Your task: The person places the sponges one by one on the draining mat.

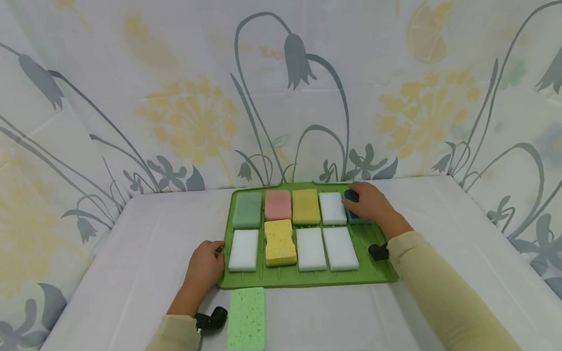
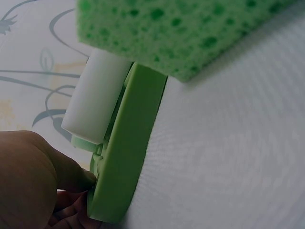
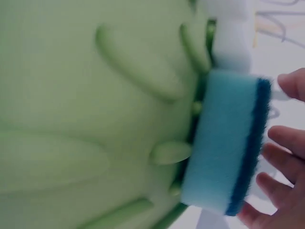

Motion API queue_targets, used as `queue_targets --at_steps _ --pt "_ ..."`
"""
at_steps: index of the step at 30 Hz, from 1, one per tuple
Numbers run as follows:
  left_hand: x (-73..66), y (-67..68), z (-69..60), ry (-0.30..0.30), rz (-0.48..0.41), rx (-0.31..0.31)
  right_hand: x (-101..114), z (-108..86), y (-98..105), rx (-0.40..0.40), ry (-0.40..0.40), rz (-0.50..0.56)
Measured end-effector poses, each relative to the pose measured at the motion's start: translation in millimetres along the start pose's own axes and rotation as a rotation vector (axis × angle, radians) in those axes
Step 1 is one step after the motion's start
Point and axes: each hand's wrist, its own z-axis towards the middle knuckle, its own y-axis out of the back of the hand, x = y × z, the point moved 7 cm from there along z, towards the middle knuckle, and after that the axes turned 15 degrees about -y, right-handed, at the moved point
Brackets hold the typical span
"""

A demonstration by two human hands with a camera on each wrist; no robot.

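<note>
A green ribbed tray [image 1: 289, 279] lies on the white-covered table with sponges in two rows. My left hand [image 1: 207, 265] is at its left side; in the left wrist view the thumb and fingers pinch the tray's corner [image 2: 114, 181]. At the right end of the back row sits a blue sponge [image 1: 355, 214] with a darker scouring layer [image 3: 248, 157] uppermost. My right hand [image 1: 369, 201] is over this sponge, its fingers spread and loosely bent around the top, some fingertips close to or touching the dark layer. A light green speckled sponge [image 1: 245, 321] lies in front of the tray.
The back row also holds green [image 1: 247, 211], pink [image 1: 278, 205], yellow [image 1: 305, 206] and white [image 1: 332, 208] sponges. In the front row a notched yellow sponge [image 1: 280, 243] sits among white ones [image 1: 243, 250]. A patterned cloth [image 1: 276, 115] hangs behind the table.
</note>
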Motion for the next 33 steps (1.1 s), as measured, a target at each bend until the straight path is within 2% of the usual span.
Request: queue_targets --at_steps 8,17,21,33 --pt "-1.2 2.4 -0.9 -0.003 0.007 -0.001 23.0 -24.7 9.8 -0.027 0.042 0.019" --pt "-1.5 2.0 -1.1 -0.006 0.005 0.008 38.3 -45.0 11.0 -0.023 0.024 0.055" --pt "-3.3 3.1 -1.0 -0.014 0.007 0.005 52.2 -58.1 10.9 -0.016 0.034 0.036" --pt "-3.4 1.6 -1.9 -0.028 0.006 0.005 92.3 -100.7 -5.0 0.012 0.152 0.023"
